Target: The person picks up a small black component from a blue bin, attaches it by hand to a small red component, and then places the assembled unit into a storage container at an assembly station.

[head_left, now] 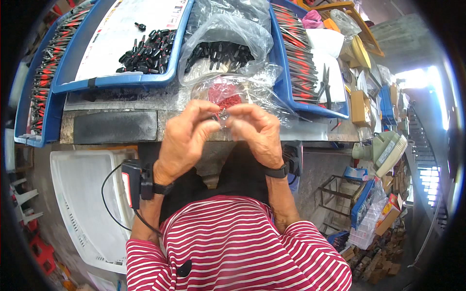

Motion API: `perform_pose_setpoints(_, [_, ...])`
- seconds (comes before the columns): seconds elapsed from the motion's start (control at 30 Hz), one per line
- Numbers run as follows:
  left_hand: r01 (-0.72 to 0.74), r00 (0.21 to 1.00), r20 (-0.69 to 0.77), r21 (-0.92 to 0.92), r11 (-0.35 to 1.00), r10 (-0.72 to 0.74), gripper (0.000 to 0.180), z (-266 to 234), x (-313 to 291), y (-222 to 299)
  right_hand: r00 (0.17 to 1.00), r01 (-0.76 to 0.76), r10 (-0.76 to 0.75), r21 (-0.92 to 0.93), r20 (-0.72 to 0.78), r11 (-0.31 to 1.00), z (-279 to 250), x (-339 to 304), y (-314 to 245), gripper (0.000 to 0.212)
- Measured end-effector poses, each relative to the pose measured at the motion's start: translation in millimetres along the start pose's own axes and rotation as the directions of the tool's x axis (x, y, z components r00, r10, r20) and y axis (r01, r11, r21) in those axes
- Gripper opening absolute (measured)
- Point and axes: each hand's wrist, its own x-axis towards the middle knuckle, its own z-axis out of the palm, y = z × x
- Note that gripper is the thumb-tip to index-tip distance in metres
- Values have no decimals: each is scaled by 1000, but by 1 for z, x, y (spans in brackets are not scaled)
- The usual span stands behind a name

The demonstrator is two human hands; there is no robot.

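Observation:
Over the near edge of the workbench (184,133), my left hand (187,138) and my right hand (259,136) face each other, almost touching. Thumb and forefinger of the left are pinched together at a small item too tiny to name. The right hand's fingers are curled into a pinch as well, slightly blurred, and what they hold is hidden. Just beyond the fingertips lies a heap of small red pieces (228,101) on clear plastic. Behind it, an opened clear plastic bag (233,29) contains many small black parts (221,54).
A blue tray (121,81) at left holds loose black parts (150,51) on white paper. Blue bins on both sides hold red-and-black tools (293,48); pliers (326,85) lie in the right one. A white plastic crate (82,203) stands below left, a metal-framed rack (340,194) below right.

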Motion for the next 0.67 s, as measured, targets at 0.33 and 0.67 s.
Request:
perform_pose_setpoints(0.33, [11, 885, -309, 760, 649, 348, 12, -88, 77, 7, 840, 328, -534, -870, 90, 368, 0, 28, 29, 7])
perform_pose_setpoints(0.67, [51, 897, -221, 912, 406, 382, 22, -90, 94, -26, 871, 271, -471, -938, 143, 216, 4, 31, 35, 11])
